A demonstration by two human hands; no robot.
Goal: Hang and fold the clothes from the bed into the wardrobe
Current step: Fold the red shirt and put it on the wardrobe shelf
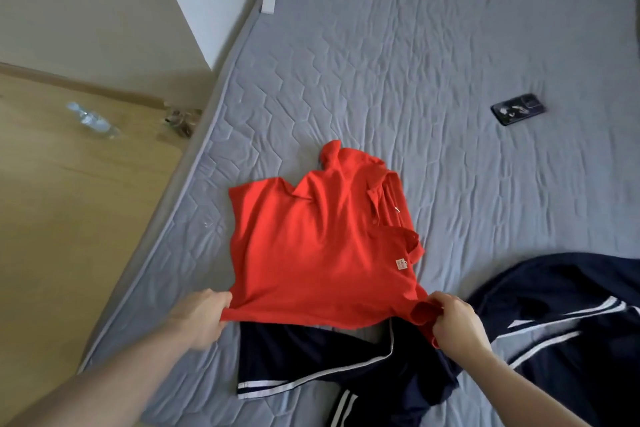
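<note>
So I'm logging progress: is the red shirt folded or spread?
Partly folded: the red shirt has its right side doubled over, while both hands grip its near hem.

Two bare forearms enter from the bottom corners of the frame and converge toward the lower middle. The left hand sits left of centre, knuckles up, fingers curled in a closed grip with the thumb tucked toward the right. The right hand sits right of centre, fingers bent and pinching, its thumb pointing left and its wrist angled back toward the lower right corner.
</note>
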